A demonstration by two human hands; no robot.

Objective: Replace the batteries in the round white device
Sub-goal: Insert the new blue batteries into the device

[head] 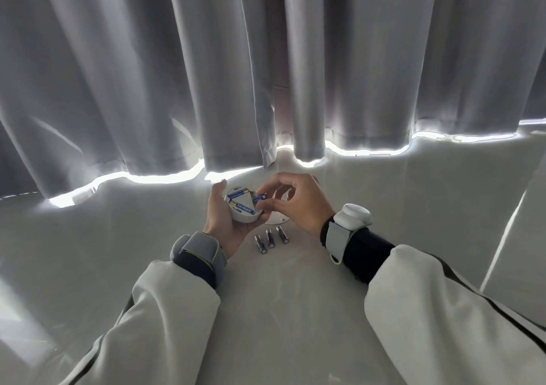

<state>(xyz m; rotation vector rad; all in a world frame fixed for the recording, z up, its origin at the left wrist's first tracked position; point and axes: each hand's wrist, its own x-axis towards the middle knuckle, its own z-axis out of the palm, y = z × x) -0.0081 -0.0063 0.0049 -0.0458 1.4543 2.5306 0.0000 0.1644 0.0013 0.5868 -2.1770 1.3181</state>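
Observation:
My left hand [226, 222] cradles the round white device [243, 205], its open back facing up. Two blue and gold batteries [243, 207] lie in its compartment in a triangle layout. My right hand [295, 202] pinches a third blue battery [259, 197] by thumb and forefinger at the device's right slot; the battery stands tilted, partly in. Three dark blue batteries [270, 238] lie side by side on the white surface just below the device. The white round cover [274, 220] lies flat behind them, partly hidden by my right hand.
Grey curtains [236, 74] hang right behind the hands, with bright light along their hem. The white surface [280, 296] stretches toward me between my sleeves. Both wrists wear strapped bands; the right one [353, 217] carries a white puck.

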